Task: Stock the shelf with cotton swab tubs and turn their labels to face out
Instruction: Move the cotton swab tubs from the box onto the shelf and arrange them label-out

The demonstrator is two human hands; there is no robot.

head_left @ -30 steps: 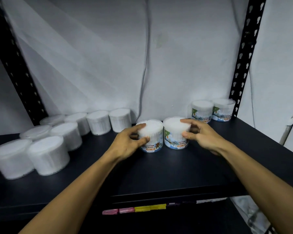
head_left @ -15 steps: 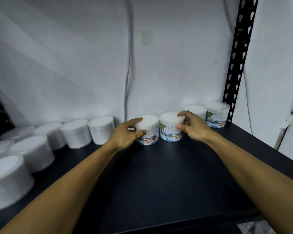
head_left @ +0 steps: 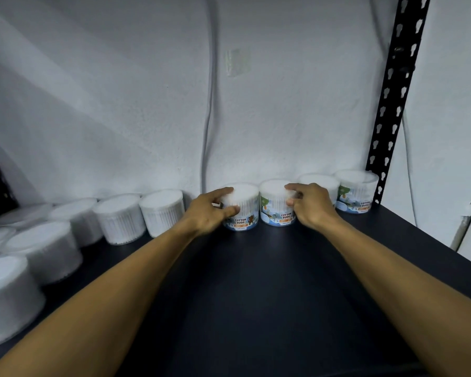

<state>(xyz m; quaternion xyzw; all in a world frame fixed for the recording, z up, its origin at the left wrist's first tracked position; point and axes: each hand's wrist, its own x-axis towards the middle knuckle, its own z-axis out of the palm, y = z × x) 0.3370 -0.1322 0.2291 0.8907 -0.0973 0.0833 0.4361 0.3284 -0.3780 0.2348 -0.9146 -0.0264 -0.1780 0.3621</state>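
Note:
Two cotton swab tubs stand side by side at the back of the black shelf (head_left: pixel 256 281), labels facing out. My left hand (head_left: pixel 207 210) grips the left tub (head_left: pixel 244 206) from its left side, thumb on the front. My right hand (head_left: pixel 310 206) grips the right tub (head_left: pixel 273 206) from its right side, fingers over the lid edge. Two more tubs stand further right against the wall: one (head_left: pixel 321 183) mostly hidden behind my right hand, and one (head_left: pixel 355 194) with its label facing out.
Several white tubs with no label showing crowd the left part of the shelf, such as one (head_left: pixel 162 212) near the wall and one (head_left: pixel 42 251) nearer the front. A black perforated upright (head_left: pixel 392 99) rises at the back right. A cable (head_left: pixel 210 104) runs down the white wall.
Both hands have pushed the two labelled tubs back from mid-shelf to the wall, in line with the right-hand pair. The camera has moved closer.

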